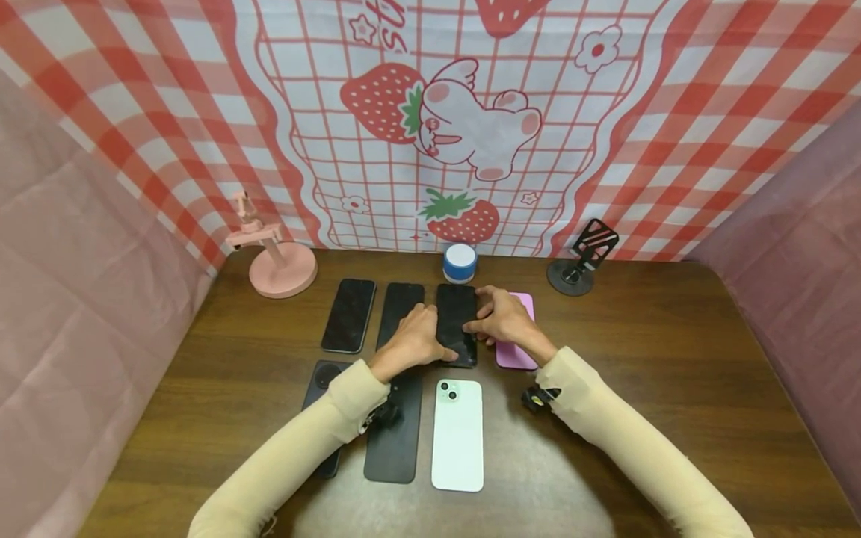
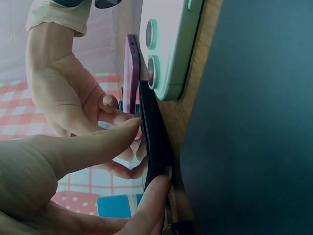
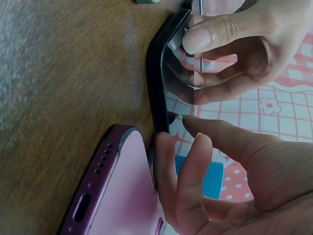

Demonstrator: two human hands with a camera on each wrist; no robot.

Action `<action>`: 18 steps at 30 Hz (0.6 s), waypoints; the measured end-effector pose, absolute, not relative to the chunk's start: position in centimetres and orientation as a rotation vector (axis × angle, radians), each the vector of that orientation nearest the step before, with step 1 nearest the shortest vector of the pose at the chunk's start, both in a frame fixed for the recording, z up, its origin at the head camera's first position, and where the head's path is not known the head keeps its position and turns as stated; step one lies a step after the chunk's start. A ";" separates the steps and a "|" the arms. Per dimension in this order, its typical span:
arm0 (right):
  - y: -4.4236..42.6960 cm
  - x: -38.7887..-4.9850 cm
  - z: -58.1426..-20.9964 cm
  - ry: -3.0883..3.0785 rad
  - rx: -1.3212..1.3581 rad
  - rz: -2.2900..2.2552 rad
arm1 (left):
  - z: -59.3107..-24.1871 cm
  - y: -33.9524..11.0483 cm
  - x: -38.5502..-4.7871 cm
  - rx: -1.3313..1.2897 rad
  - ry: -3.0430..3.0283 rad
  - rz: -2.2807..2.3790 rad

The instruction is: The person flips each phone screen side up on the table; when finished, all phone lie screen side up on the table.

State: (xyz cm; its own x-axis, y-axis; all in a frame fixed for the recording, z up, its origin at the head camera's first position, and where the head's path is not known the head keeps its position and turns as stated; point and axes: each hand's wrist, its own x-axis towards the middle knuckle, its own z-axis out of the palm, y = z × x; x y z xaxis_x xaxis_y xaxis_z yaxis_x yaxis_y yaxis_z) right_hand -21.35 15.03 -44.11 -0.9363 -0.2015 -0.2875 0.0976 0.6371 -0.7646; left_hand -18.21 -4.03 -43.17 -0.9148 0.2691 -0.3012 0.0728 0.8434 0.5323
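Observation:
A black phone (image 1: 456,310) lies screen up on the table, its glass mirroring the fingers. My left hand (image 1: 412,340) grips its left side, the thumb over the lower part of the screen. On the opposite long side, my right hand (image 1: 504,320) holds the edge, fingers at the side and thumb by the glass. Partly under the right wrist is a pink phone (image 1: 516,357). A pale green phone (image 1: 457,441) lies back up in front. Beneath the left forearm are a long dark grey phone (image 1: 393,452) and another black phone (image 1: 402,299), both partly hidden.
At far left lies one more dark phone (image 1: 348,315), with a dark camera-side-up phone (image 1: 327,372) below it. Along the back stand a pink phone stand (image 1: 282,270), a blue and white round container (image 1: 460,264) and a black stand (image 1: 584,261). Patterned cloth (image 1: 471,112) hangs behind.

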 end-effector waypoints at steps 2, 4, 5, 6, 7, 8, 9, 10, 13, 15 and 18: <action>15.1 -21.3 -44.0 2.503 -0.083 -1.214 | -43.2 -4.0 -18.3 0.258 2.656 0.748; 15.3 -21.3 -44.0 2.494 -0.090 -1.223 | -43.2 -4.1 -18.3 0.255 2.655 0.760; 15.4 -21.3 -44.0 2.486 -0.090 -1.229 | -43.2 -4.1 -18.3 0.254 2.656 0.764; 15.4 -21.2 -44.0 2.479 -0.091 -1.234 | -43.2 -4.1 -18.3 0.254 2.658 0.769; 15.5 -21.2 -44.0 2.471 -0.091 -1.243 | -43.2 -4.1 -18.3 0.255 2.661 0.772; 15.6 -21.1 -44.0 2.464 -0.094 -1.250 | -43.3 -4.1 -18.3 0.257 2.665 0.773; 15.7 -21.1 -44.0 2.455 -0.096 -1.259 | -43.3 -4.0 -18.3 0.260 2.670 0.772; 15.8 -21.0 -43.9 2.444 -0.098 -1.270 | -43.3 -4.0 -18.3 0.262 2.677 0.767; 16.0 -20.9 -43.8 2.401 -0.108 -1.314 | -43.2 -3.9 -18.4 0.260 2.689 0.749; 16.2 -20.8 -43.9 2.368 -0.113 -1.344 | -43.1 -3.8 -18.4 0.258 2.697 0.734; 16.5 -20.7 -44.0 2.321 -0.115 -1.391 | -43.0 -3.7 -18.3 0.259 2.698 0.724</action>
State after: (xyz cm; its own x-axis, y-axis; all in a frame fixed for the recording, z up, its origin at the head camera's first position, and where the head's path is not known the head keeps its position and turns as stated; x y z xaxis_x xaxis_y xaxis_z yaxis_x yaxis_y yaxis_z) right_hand -20.68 16.49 -43.96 -0.9043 -0.2849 -0.3181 0.1462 0.4934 -0.8574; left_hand -18.31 -3.72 -43.03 -0.9275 0.2575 -0.2709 0.0873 0.8540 0.5129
